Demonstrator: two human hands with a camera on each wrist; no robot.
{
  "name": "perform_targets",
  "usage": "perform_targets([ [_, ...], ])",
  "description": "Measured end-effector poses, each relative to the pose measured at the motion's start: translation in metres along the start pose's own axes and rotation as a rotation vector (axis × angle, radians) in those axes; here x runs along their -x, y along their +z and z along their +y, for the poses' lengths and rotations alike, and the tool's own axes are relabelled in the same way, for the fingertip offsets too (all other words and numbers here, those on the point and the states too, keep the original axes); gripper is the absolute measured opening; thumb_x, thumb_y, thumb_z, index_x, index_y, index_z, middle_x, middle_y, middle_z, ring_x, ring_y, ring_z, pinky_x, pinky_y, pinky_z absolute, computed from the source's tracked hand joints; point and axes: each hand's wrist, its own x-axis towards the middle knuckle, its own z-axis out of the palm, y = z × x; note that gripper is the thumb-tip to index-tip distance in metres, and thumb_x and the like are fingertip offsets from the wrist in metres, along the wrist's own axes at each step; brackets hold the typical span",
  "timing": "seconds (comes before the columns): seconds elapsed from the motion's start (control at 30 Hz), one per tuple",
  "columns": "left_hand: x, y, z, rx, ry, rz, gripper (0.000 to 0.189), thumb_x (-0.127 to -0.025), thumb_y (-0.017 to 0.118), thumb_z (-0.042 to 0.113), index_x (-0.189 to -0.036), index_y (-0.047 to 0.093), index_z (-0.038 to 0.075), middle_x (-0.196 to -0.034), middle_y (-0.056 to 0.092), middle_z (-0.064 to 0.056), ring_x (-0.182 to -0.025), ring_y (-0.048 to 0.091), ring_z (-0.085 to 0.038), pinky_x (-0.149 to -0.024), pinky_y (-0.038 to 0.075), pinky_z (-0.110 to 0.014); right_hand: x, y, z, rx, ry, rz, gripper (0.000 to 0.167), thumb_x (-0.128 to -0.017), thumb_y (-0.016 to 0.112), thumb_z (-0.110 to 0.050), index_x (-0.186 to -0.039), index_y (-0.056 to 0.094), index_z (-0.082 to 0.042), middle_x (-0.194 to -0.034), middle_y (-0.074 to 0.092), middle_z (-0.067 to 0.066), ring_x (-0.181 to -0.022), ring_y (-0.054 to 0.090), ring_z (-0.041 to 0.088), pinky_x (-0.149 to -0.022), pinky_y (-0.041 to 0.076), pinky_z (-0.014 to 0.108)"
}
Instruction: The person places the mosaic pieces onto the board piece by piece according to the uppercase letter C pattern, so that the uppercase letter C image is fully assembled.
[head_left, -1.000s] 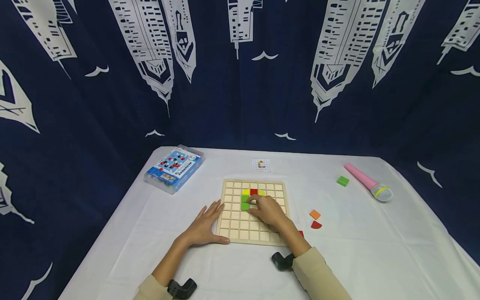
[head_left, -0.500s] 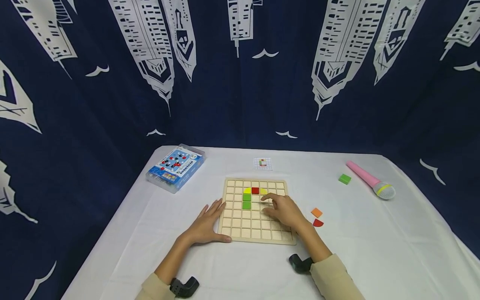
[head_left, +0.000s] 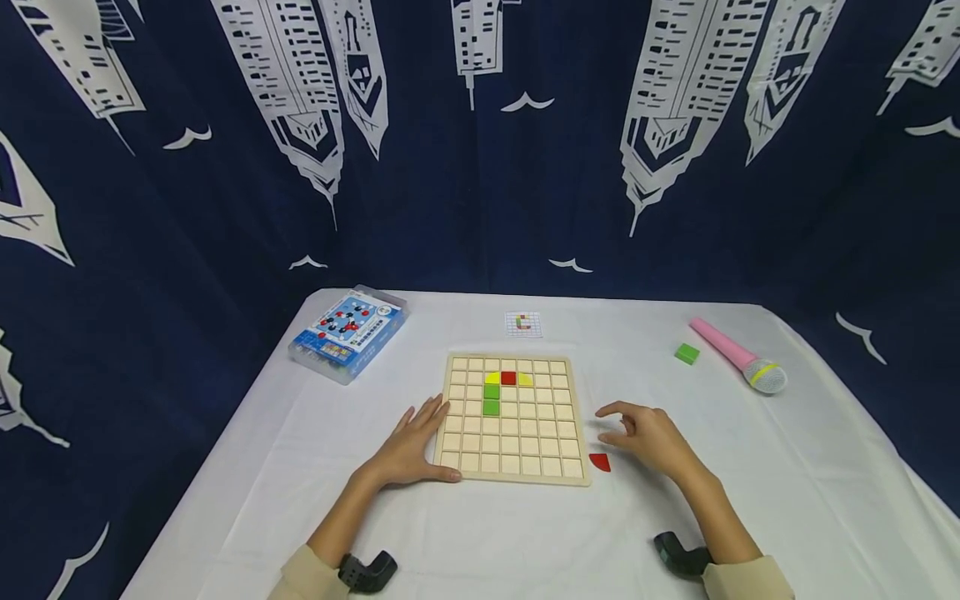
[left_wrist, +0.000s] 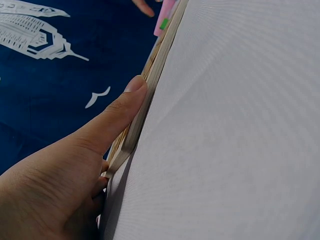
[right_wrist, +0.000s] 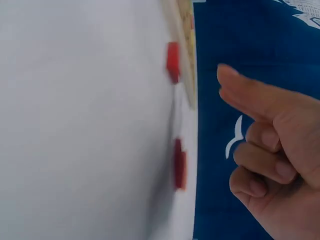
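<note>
One red pc (head_left: 600, 462) looks light, stiff, prob. slippery: pinch its sides. R hand (head_left: 651, 437) empty, fingers loose; L hand (head_left: 408, 450), fingers straight, touches board (head_left: 538, 429).

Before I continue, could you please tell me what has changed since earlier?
The person's right hand moved rightward off the square wooden board, uncovering a red quarter-round piece beside it. No grasp or release shows. The left hand stayed at the board's left edge; its green square tiles stayed too.
</note>
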Motion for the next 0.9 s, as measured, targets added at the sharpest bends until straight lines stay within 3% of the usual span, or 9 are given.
perform_targets([
  [0.2, -0.001, -0.003, 0.001, 0.006, 0.005, 0.005, 0.116, -0.062, 0.071, 0.066, -0.147, 0.021, 0.005, -0.153, 0.013, -0.012, -0.140, 0.007, -0.025, -0.112, 0.002, -0.043, 0.019, 0.005, 0.015, -0.044, -0.005, -0.055, 0.033, -0.070, 0.080, -0.026, -0.100, 0.070, -0.016, -0.054, 0.031, -0.007, -0.050, 0.025, 0.005, -0.046, 0.026, 0.020],
  [0.47, 0.000, -0.001, 0.002, 0.011, -0.005, 0.003, 0.116, -0.061, 0.071, 0.066, -0.147, 0.021, 0.005, -0.153, 0.013, -0.011, -0.140, 0.007, -0.024, -0.112, 0.002, -0.042, 0.028, 0.011, 0.021, -0.080, -0.065, -0.110, 0.028, -0.070, 0.080, -0.027, -0.096, 0.070, -0.021, -0.053, 0.031, -0.010, -0.049, 0.025, 0.002, -0.045, 0.025, 0.019],
  [0.67, 0.001, 0.000, 0.001, 0.008, -0.001, 0.005, 0.116, -0.062, 0.071, 0.066, -0.147, 0.021, 0.005, -0.153, 0.013, -0.011, -0.140, 0.007, -0.024, -0.112, 0.002, -0.042, 0.027, 0.013, 0.021, -0.084, -0.072, -0.093, 0.023, -0.071, 0.080, -0.023, -0.092, 0.070, -0.022, -0.051, 0.032, -0.011, -0.047, 0.025, 0.001, -0.045, 0.026, 0.017],
  [0.9, 0.001, 0.000, 0.000, 0.009, 0.004, 0.012, 0.116, -0.062, 0.071, 0.066, -0.147, 0.022, 0.005, -0.153, 0.014, -0.011, -0.140, 0.008, -0.025, -0.112, 0.002, -0.043, 0.016, 0.014, 0.014, -0.067, -0.130, 0.034, 0.022, -0.073, 0.079, -0.022, -0.093, 0.070, -0.018, -0.052, 0.030, -0.010, -0.048, 0.023, 0.001, -0.047, 0.029, 0.019],
])
